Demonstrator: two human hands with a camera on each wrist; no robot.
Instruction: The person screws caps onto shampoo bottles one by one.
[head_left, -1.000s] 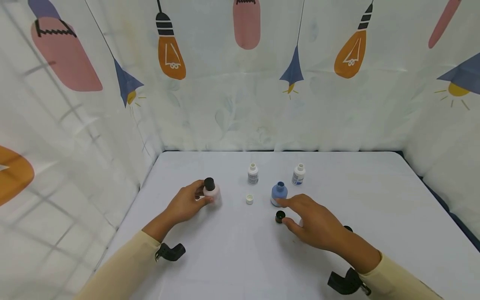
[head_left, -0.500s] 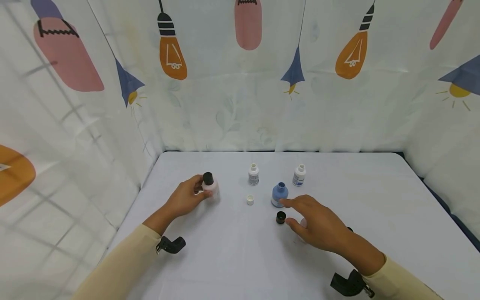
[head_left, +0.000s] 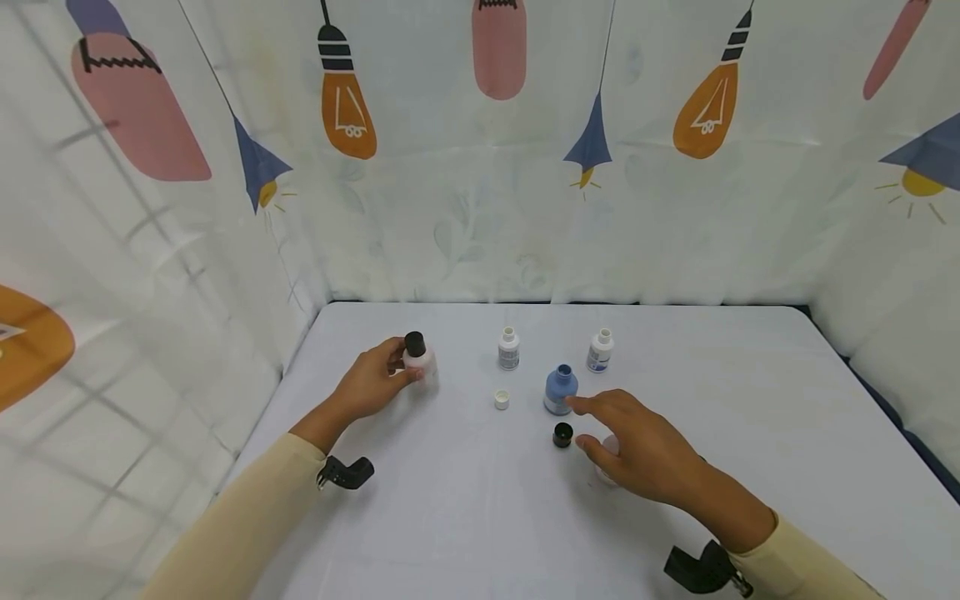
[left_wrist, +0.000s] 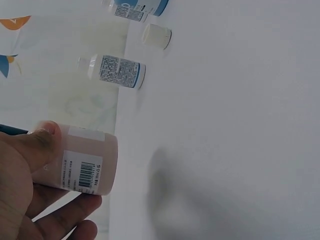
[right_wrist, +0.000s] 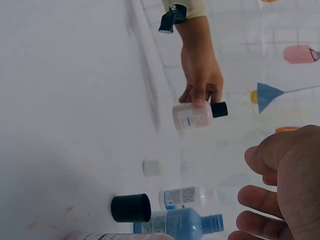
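My left hand [head_left: 370, 383] grips a pale pink bottle [head_left: 423, 365] with a black cap, thumb on one side and fingers on the other. A barcode label [left_wrist: 82, 172] on the bottle shows in the left wrist view. Fingers apart and nothing between them, my right hand [head_left: 637, 446] hovers over the table. Close by its fingertips are an uncapped blue bottle [head_left: 559, 392] and a loose black cap [head_left: 562, 435] with its hollow side up. Another pinkish bottle [right_wrist: 125, 236] stands beneath the right hand, mostly hidden by it in the head view.
Two small uncapped white bottles, one at centre [head_left: 508, 350] and one farther right [head_left: 600, 350], stand toward the back of the white table [head_left: 450, 517]. A loose white cap [head_left: 502, 400] lies between the hands. Printed curtains [head_left: 480, 217] hang behind the table and along its sides.
My left hand has moved a little toward the back of the table with the pink bottle. The right hand has drawn slightly right, away from the black cap and blue bottle.
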